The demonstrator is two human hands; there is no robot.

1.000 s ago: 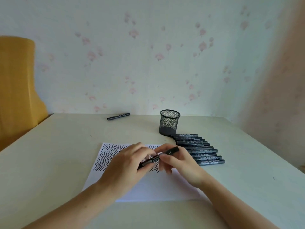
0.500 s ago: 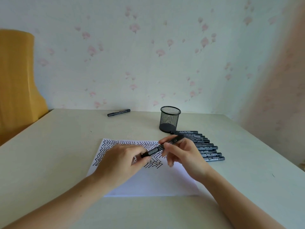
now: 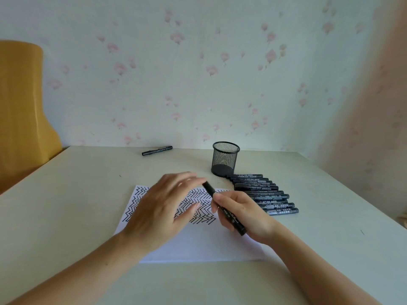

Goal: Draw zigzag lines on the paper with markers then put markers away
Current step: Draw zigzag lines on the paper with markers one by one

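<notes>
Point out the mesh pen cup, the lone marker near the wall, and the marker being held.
mesh pen cup [image 3: 225,159], head view, on its mesh side wall.
lone marker [image 3: 157,150], head view, on the middle of its barrel.
held marker [image 3: 209,189], head view, on the capped end above the right hand [image 3: 242,213].

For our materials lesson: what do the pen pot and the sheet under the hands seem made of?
Pen pot: probably black metal mesh, matte; the wall shows through its fine grid. Sheet: thin white paper, matte, lying flat with black zigzag ink lines.
</notes>
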